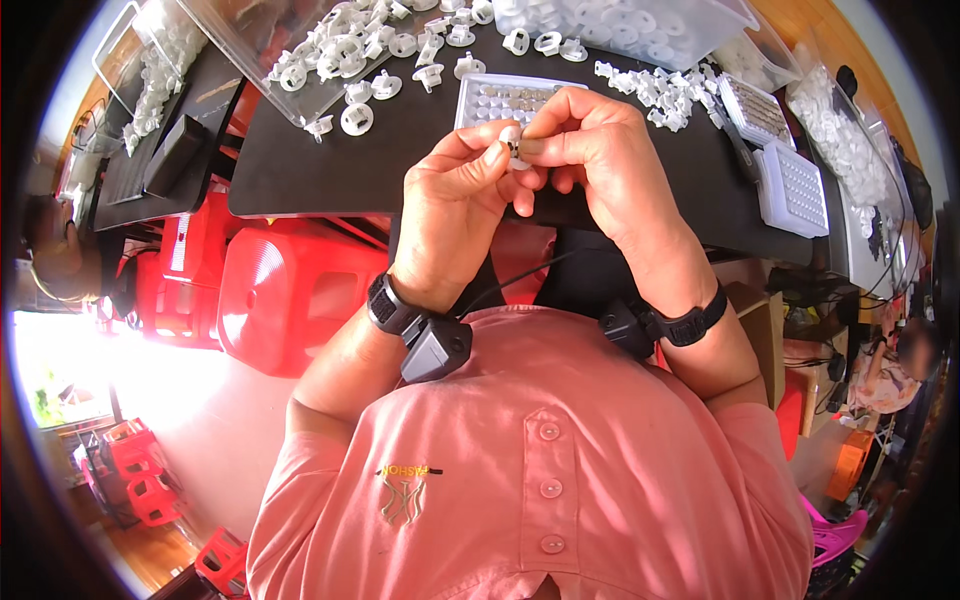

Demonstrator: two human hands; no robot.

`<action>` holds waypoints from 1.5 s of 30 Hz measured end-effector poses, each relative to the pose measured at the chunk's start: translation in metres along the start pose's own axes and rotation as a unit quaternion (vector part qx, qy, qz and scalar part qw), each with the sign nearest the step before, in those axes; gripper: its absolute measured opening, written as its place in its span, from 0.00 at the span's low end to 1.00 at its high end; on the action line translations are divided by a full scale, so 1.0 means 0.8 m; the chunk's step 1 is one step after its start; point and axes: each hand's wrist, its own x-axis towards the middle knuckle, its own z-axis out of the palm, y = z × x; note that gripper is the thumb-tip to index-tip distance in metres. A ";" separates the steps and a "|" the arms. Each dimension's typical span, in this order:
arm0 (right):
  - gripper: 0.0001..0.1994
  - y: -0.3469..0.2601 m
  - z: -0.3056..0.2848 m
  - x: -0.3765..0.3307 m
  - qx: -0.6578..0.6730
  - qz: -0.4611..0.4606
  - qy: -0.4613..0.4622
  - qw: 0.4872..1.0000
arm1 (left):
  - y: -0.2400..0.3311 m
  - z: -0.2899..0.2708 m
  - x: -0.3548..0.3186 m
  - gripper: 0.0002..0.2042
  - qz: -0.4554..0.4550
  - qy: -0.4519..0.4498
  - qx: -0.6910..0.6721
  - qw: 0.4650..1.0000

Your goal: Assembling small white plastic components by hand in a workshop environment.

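Observation:
Above the near edge of the black table, my two hands meet at a small white plastic part (518, 164) with a dark spot on it. My left hand (452, 205) is closed, pinching this part between thumb and fingers. Thumb and forefinger of my right hand (610, 160) press together at the part's right side; whatever tiny piece they grip is hidden. Just beyond the hands lies a white tray (466, 108) with rows of small round pieces, partly covered by my fingers.
Loose white flanged plastic parts (385, 85) spread across the table (300, 170). Smaller white pieces (675, 98) lie right, near a clear bin (620, 25). Two more trays (795, 190) (757, 112) and a dark slim tool (738, 145) are at right. Red stools (290, 290) stand left.

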 end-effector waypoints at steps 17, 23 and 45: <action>0.08 0.007 0.003 -0.019 -0.014 -0.059 -0.003 0.998 | -0.006 -0.009 0.000 0.13 0.020 -0.075 -0.016 0.997; 0.06 0.015 0.009 -0.031 -0.064 -0.141 0.022 0.988 | -0.006 0.000 -0.005 0.18 0.033 -0.042 -0.012 0.998; 0.02 0.021 0.015 -0.037 -0.088 -0.193 0.000 0.977 | -0.006 0.022 -0.011 0.16 0.034 0.035 0.026 0.998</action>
